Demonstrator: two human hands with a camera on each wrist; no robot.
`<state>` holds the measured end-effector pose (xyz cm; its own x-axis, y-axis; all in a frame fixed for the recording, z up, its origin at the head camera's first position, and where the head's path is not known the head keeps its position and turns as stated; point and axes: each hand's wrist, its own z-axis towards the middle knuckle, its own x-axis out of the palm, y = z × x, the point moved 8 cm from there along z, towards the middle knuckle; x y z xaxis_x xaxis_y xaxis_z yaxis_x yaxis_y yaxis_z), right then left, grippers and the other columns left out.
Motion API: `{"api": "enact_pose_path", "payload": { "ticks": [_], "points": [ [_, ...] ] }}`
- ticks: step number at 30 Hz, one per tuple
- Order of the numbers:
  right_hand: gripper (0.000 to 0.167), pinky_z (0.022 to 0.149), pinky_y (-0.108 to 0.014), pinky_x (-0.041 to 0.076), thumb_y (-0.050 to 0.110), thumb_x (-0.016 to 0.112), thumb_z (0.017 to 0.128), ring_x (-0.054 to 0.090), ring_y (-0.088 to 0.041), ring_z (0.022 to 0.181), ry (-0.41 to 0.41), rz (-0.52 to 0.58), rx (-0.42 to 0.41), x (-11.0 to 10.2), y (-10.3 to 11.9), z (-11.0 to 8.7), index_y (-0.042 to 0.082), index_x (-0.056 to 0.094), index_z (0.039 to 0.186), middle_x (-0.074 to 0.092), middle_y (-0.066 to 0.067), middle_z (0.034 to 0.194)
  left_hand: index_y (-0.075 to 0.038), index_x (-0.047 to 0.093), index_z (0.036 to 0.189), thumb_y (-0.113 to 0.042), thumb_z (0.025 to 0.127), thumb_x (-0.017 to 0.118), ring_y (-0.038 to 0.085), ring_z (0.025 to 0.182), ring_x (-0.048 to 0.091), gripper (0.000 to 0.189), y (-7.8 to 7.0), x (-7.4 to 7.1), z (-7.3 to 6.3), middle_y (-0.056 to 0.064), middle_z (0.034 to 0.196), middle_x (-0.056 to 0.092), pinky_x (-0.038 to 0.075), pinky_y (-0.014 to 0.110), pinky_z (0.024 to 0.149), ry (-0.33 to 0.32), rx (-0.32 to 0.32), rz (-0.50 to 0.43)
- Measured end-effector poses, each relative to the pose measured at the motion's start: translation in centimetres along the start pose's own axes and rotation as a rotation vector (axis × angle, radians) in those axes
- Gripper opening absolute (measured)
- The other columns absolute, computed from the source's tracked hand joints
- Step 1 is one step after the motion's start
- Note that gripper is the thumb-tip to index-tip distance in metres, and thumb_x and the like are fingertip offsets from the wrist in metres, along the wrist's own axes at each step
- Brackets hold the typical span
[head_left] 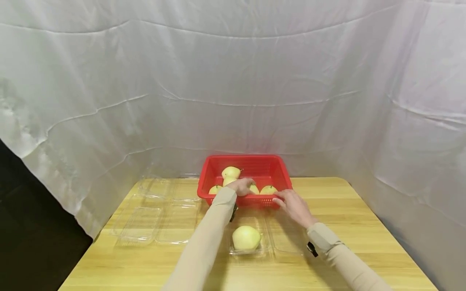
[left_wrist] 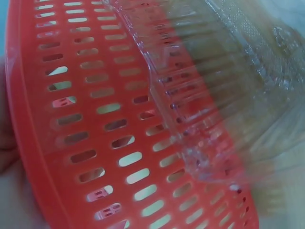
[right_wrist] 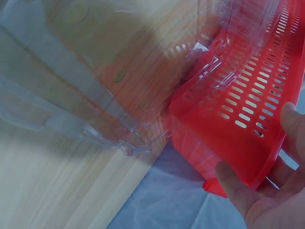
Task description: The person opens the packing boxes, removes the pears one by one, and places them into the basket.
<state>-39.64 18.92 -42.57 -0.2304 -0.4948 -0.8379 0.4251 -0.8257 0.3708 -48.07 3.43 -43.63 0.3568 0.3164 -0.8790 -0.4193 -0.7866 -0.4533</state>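
Observation:
A red plastic basket holds several pale yellow pears. My left hand reaches over its front rim, fingers beside a pear; I cannot tell whether they close round it. The left wrist view shows the basket's slotted wall close up, hiding most of that hand. With my right hand I grip the front right corner of the rim, the thumb outside the wall. A single pear lies in a clear plastic container before the basket.
Another clear container stands to the right of the one with the pear. Several more clear containers stand on the left of the wooden table. A white sheet hangs behind and along the sides.

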Motion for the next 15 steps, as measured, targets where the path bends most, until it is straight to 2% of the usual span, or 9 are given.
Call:
{"api": "enact_pose_path", "payload": {
  "ticks": [4, 9, 12, 15],
  "points": [
    [0.029, 0.091, -0.053, 0.050, 0.026, 0.068, 0.092, 0.062, -0.032, 0.105, -0.015, -0.006, -0.013, 0.0, -0.1, 0.0, 0.006, 0.072, 0.113, 0.070, -0.012, 0.106, -0.004, 0.052, 0.138, -0.023, 0.096, 0.062, 0.026, 0.134, 0.047, 0.047, 0.4, 0.1, -0.1, 0.013, 0.142, 0.053, 0.037, 0.039, 0.112, 0.011, -0.022, -0.045],
    [0.028, 0.090, -0.053, 0.050, 0.026, 0.067, 0.093, 0.062, -0.032, 0.105, -0.016, -0.007, -0.014, 0.0, -0.1, 0.0, 0.007, 0.073, 0.112, 0.070, -0.013, 0.107, -0.008, 0.055, 0.136, -0.030, 0.099, 0.054, 0.024, 0.129, 0.053, 0.043, 1.2, -0.5, -0.6, 0.009, 0.134, 0.060, 0.041, 0.039, 0.108, -0.065, -0.082, -0.043],
    [0.026, 0.090, -0.053, 0.050, 0.025, 0.067, 0.093, 0.062, -0.032, 0.105, -0.017, -0.004, -0.012, -0.1, 0.0, 0.1, 0.008, 0.073, 0.111, 0.070, -0.013, 0.106, -0.010, 0.061, 0.130, -0.034, 0.101, 0.050, 0.022, 0.125, 0.056, 0.039, 1.5, -0.8, -0.8, 0.005, 0.123, 0.067, 0.043, 0.039, 0.107, -0.098, -0.087, -0.023],
    [0.025, 0.089, -0.054, 0.050, 0.024, 0.068, 0.092, 0.063, -0.033, 0.103, -0.024, -0.008, -0.023, -0.3, 0.1, 0.2, 0.007, 0.073, 0.110, 0.070, -0.013, 0.104, -0.011, 0.066, 0.122, -0.033, 0.102, 0.047, 0.020, 0.123, 0.057, 0.035, 1.4, -1.0, -1.0, 0.003, 0.117, 0.069, 0.043, 0.038, 0.106, -0.116, -0.056, -0.004]
  ]
}}
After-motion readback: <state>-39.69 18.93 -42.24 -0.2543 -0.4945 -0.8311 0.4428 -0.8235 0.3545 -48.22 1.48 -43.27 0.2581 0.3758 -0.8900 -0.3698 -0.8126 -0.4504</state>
